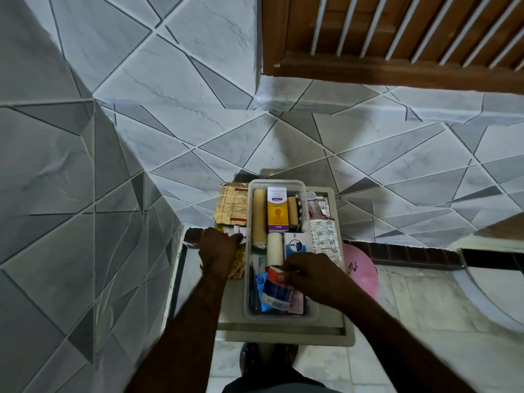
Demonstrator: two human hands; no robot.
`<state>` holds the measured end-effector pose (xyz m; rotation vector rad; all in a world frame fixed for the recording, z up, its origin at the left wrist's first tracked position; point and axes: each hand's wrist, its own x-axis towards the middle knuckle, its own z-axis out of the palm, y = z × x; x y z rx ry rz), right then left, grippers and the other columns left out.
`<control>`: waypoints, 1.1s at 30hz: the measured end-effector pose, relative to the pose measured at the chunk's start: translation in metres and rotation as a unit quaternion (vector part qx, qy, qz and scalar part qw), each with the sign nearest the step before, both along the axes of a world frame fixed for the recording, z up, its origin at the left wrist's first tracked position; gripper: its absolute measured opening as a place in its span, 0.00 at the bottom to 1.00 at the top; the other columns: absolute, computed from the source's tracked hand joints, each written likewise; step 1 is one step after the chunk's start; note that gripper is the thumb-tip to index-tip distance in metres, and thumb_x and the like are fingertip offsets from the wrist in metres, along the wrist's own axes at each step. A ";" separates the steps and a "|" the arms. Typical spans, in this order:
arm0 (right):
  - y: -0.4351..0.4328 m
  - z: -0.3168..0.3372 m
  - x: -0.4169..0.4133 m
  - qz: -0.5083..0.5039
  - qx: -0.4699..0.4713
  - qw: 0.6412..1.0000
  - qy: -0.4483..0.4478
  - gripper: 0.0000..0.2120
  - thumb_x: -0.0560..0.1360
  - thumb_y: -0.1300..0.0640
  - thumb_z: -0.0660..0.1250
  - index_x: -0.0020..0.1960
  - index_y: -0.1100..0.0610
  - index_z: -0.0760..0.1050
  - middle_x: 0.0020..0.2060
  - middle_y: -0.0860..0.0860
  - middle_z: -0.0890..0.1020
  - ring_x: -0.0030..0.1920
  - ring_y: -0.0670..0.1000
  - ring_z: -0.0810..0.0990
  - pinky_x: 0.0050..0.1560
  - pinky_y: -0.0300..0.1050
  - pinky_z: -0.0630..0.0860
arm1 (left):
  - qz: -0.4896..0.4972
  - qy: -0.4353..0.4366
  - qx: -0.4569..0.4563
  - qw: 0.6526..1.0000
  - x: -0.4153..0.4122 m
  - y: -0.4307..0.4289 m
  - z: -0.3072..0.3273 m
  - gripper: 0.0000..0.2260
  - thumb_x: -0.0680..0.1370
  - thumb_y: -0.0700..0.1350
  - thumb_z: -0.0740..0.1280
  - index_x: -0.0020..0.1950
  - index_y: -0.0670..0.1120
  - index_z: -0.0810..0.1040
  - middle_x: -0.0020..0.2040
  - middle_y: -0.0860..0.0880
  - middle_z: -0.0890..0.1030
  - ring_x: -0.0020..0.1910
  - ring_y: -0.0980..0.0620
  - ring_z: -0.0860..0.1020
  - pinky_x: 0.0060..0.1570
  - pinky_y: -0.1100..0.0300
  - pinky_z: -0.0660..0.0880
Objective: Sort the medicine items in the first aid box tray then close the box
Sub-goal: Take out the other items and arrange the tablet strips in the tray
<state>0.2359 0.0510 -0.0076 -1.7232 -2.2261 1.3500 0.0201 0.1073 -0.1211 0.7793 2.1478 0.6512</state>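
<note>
Right hand (307, 275), fingers curled, pinching the upper end of a red, white and blue packet (276, 290) at the near end of the clear tray (311, 312); left hand (218, 251), fingers bent, fingertips pressing small white-and-red packets (234, 230) just outside the tray's left wall, above a yellow patterned wrapper (237, 265) partly hidden under the wrist, whether it actually grips them cannot be told. Inside the tray, from the far end: a long tan bandage roll (259, 211), an orange-and-white medicine carton (277, 208), a shorter tan roll (293, 211) and a blister strip (299, 207) on edge; nearer, a white bandage roll (274, 249) beside a white-and-blue box (295, 243). The tray rests in the grey first aid box (283, 333), with silver blister sheets (323, 239) lying in the box to the tray's right and a tan foil sheet (231, 204) to its left. A pink round object (361, 268) lies beyond the box on the right. Handling judgement: all contents look light; packets and foil sheets are thin, flexible and likely slippery, best pinched at an edge or corner; rolls are soft and compressible, best grasped around the middle; the carton is stiff but crushable, held by its long sides; the tray is rigid plastic, lifted by opposite rims with both hands
</note>
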 end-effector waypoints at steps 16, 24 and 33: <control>0.012 -0.010 -0.010 0.092 0.023 0.995 -0.033 0.15 0.80 0.51 0.63 0.59 0.60 0.79 0.56 0.56 0.82 0.56 0.53 0.79 0.55 0.45 0.74 | 0.037 -0.146 0.046 0.988 0.004 -0.014 0.034 0.09 0.71 0.42 0.75 0.49 0.42 0.82 0.44 0.41 0.85 0.37 0.43 0.85 0.38 0.45 0.83; 0.016 -0.024 -0.014 0.137 0.016 0.989 -0.049 0.16 0.80 0.52 0.63 0.58 0.63 0.79 0.56 0.58 0.82 0.55 0.54 0.80 0.57 0.48 0.74 | 0.072 -0.216 0.088 0.970 -0.009 -0.067 0.054 0.05 0.76 0.35 0.68 0.50 0.43 0.79 0.45 0.45 0.83 0.42 0.50 0.83 0.33 0.62 0.79; 0.011 -0.033 -0.027 0.143 0.029 0.988 -0.051 0.13 0.80 0.54 0.63 0.57 0.60 0.81 0.55 0.56 0.84 0.56 0.54 0.81 0.59 0.49 0.75 | 0.102 -0.238 0.129 0.957 -0.019 -0.102 0.068 0.08 0.75 0.37 0.71 0.53 0.42 0.81 0.49 0.43 0.85 0.48 0.46 0.84 0.46 0.54 0.81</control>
